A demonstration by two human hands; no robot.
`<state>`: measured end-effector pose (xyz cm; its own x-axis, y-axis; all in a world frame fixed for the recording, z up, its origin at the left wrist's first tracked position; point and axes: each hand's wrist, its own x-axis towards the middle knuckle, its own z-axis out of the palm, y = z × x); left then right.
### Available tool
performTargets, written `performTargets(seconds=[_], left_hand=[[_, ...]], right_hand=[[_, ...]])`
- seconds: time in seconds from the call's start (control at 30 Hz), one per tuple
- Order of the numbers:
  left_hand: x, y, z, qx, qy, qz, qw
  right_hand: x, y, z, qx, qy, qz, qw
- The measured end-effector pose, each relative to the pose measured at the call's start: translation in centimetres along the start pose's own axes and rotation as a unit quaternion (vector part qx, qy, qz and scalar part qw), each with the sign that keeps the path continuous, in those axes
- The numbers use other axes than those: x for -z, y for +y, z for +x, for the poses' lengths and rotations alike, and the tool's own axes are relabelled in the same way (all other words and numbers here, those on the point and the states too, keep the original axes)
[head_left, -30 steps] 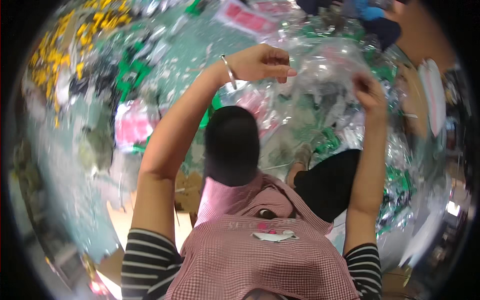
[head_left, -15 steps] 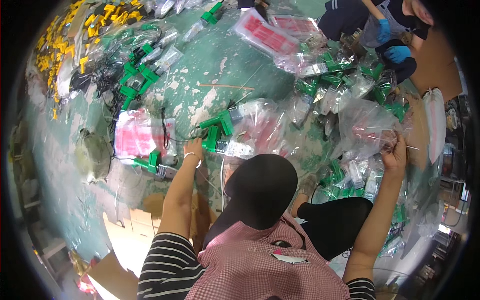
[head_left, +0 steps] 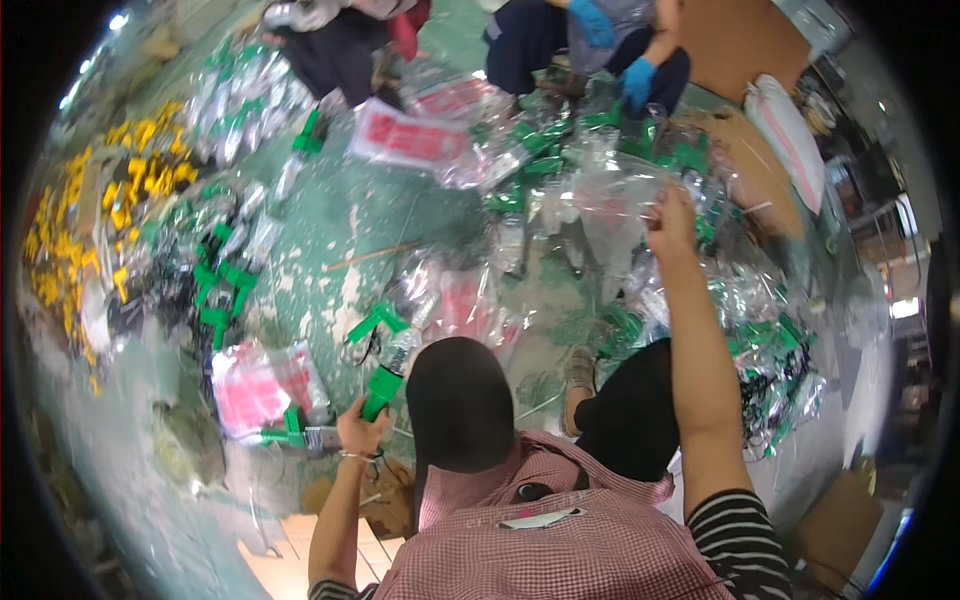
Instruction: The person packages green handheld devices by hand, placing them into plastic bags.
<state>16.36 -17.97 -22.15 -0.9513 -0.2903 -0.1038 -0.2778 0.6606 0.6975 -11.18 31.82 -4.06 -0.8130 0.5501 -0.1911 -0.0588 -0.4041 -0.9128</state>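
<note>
Both my hands are busy on the floor among bagged green-handled parts.

My left hand (head_left: pixel 362 432) is clenched round one green-handled tool (head_left: pixel 383 385), held low by my knee; my right hand (head_left: pixel 672 218) reaches far out and pinches one clear plastic bag (head_left: pixel 615 195), lifting it from the heap. Two co-workers sit opposite; the loose packets are too many for me to count.
</note>
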Motion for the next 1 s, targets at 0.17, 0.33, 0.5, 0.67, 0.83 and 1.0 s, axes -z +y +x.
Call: performTargets(seconds=[0.17, 0.33, 0.5, 0.67, 0.83, 1.0], left_hand=[[9.0, 16.4, 5.0, -0.323, 0.022, -0.071, 0.943], [9.6, 28.8, 5.3, -0.419, 0.037, 0.057, 0.905], [3.6, 33.5, 6.7, -0.362, -0.054, -0.056, 0.929], [-0.8, 33.4, 8.3, -0.128, -0.23, -0.343, 0.902], [-2.2, 33.8, 8.9, -0.249, -0.083, -0.235, 0.936], [-3.4, 34.3, 8.5, -0.168, -0.072, -0.337, 0.924]], right_hand=[[-2.8, -0.7, -2.9, 0.147, 0.034, -0.077, 0.986], [-3.3, -3.6, -7.5, 0.149, -0.035, -0.086, 0.984], [-1.4, -3.2, -8.3, 0.428, -0.078, -0.288, 0.853], [-3.3, -0.3, -14.1, 0.553, -0.259, -0.435, 0.662], [-3.3, -3.5, -13.2, 0.579, -0.162, -0.414, 0.684], [-5.1, -1.4, -14.2, 0.658, -0.252, -0.391, 0.592]])
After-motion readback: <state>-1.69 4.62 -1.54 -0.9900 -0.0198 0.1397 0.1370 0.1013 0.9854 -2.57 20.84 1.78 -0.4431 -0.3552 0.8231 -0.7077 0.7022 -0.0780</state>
